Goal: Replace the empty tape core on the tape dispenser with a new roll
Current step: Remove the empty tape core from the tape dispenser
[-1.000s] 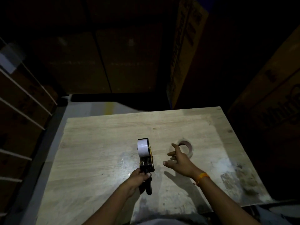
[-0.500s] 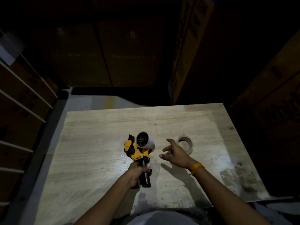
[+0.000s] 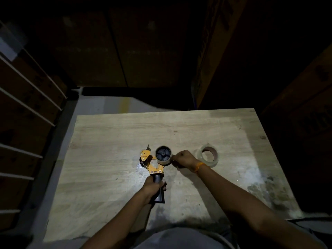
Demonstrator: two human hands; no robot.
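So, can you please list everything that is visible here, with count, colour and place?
tape dispenser: 1, orange and black, middle of the table, handle towards the person
empty tape core: 1, pale, on the dispenser's black hub
new tape roll: 1, clear with brown core, lying flat, right of the dispenser
table: 1, light wood, worn
cardboard boxes: several, brown, dim surroundings
wristband: 1, orange, right wrist
left hand: grips the dispenser handle
right hand: fingers at the core's right edge

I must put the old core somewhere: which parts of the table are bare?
Bare: the left half of the wooden table and its far strip. Crowded: the middle, with tape dispenser, both hands and the new tape roll.
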